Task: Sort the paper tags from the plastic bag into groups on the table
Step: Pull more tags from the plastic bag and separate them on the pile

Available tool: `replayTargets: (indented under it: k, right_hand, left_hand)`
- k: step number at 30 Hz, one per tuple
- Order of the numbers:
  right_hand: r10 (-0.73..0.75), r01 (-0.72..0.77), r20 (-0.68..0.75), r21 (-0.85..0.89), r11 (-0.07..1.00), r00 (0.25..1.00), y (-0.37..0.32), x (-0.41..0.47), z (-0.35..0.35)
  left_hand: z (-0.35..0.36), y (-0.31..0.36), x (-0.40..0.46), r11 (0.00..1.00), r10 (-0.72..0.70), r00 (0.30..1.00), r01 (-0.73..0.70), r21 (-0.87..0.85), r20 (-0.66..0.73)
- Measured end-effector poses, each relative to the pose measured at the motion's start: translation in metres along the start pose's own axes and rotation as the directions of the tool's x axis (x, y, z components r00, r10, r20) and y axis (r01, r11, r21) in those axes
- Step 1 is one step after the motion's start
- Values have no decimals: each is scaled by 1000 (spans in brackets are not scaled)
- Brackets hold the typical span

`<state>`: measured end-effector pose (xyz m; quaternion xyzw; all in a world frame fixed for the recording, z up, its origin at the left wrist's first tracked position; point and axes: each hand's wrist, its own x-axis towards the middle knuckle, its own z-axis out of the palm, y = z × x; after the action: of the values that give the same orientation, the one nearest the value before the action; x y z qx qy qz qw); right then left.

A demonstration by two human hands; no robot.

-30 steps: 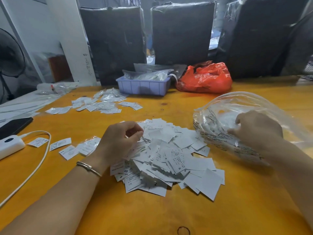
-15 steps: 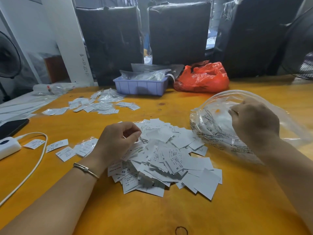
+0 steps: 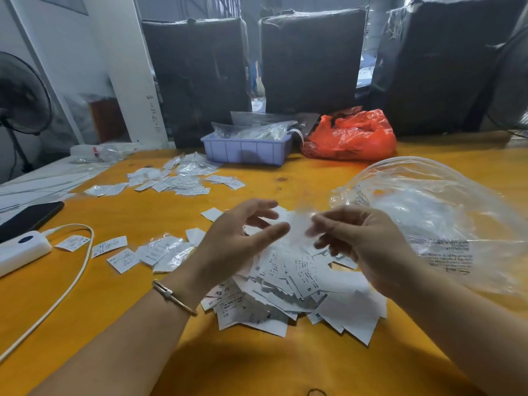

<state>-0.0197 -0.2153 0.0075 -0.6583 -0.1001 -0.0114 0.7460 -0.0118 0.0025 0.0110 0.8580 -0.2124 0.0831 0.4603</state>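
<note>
A heap of white paper tags [image 3: 300,284] lies on the orange table [image 3: 285,364] in front of me. Both hands hover just above the heap. My left hand [image 3: 237,241] has its fingers spread and relaxed. My right hand [image 3: 363,244] faces it with curled fingers and pinches a blurred white tag [image 3: 297,227] between the two hands. The clear plastic bag [image 3: 434,212] lies slack on the table to the right, and neither hand touches it. Smaller groups of tags lie at the left [image 3: 160,252] and farther back [image 3: 177,180].
A blue tray [image 3: 245,151] with clear packets and a red plastic bag [image 3: 351,135] stand at the table's far edge before black wrapped boxes [image 3: 311,58]. At the left are a phone [image 3: 28,218], a white power bank [image 3: 20,250] with its cable [image 3: 71,281], and a fan [image 3: 20,92].
My right hand left the plastic bag and moved left over the heap. My left hand rose off the heap and its fingers spread. A tag now sits between the hands.
</note>
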Motion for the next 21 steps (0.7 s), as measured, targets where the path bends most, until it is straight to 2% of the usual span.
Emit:
replayTargets:
  k: [3,6,9,16,18,19,21]
  right_hand:
    - [61,-64,73,37,997,995,6,-1,7]
    - [67,-71,93,44,996,993,9,-2,8]
    - [48,-48,79,-4,999,996,8,-3,9]
    - [25,-30,-52,-102,994,998,9,-1,4]
    - [-31,-2,-143,-226,974,989,9,2,-2]
    - [-90,18,-189,-351,936,978,9,3,-6]
    - [-224,25,-223,-655,755,949,8,5,-13]
  left_hand:
    - [10,6,-1,995,-18,998,23,-96,56]
    - [14,7,-1,981,-36,999,33,-189,-15]
    - [13,6,-1,968,-48,997,30,-250,-67]
    - [9,-2,3,973,-100,972,51,-225,-211]
    - [6,-4,4,961,-123,966,59,-269,-228]
    - [4,-5,4,955,-131,965,61,-290,-226]
    - [3,-6,4,951,-141,964,69,-302,-225]
